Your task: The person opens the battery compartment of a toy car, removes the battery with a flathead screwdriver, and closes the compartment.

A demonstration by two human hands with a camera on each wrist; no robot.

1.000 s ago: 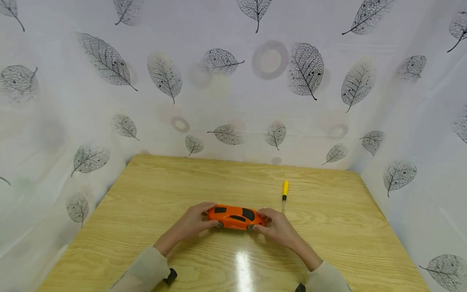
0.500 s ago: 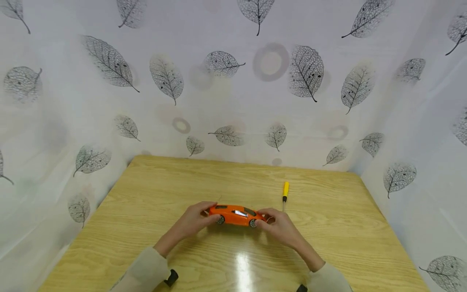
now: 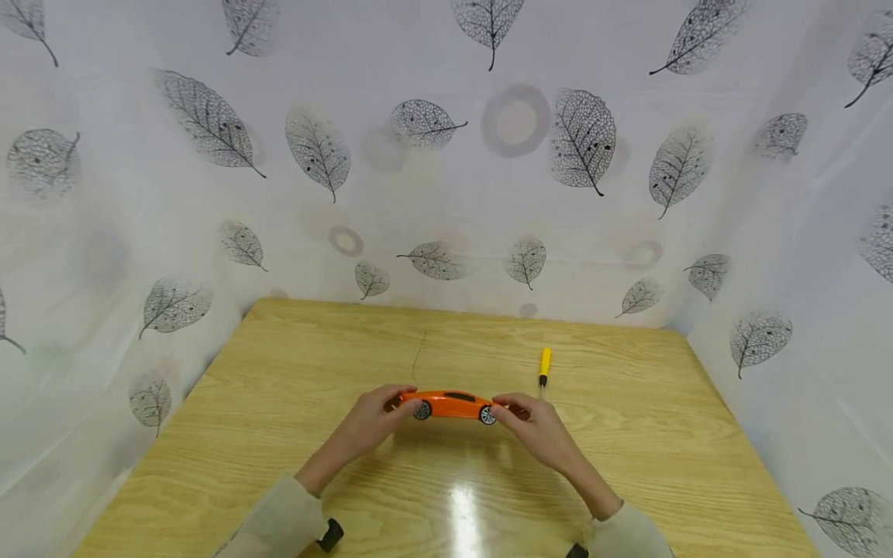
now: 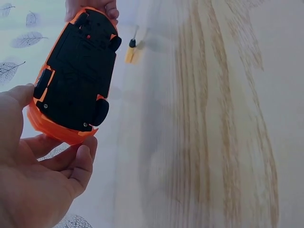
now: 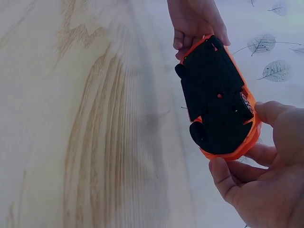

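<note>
**Holding the toy car (image 3: 453, 407) above the table (image 3: 314, 349)**

Fingers of the left hand (image 3: 373, 420) pinch one end; fingers of the right hand (image 3: 539, 435) pinch the opposite end. The toy car is raised between both hands, underside exposed to both wrist views. Its orange shell (image 4: 54, 129) frames the black base panel (image 4: 76, 71), with wheels (image 4: 101, 112) seated in the cutouts. A yellow-handled screwdriver (image 3: 545, 362) lies on the table beyond the right hand.

Room under car (image 3: 456, 405); screwdriver (image 3: 545, 363) beyond right fingers (image 5: 221, 173)
</note>
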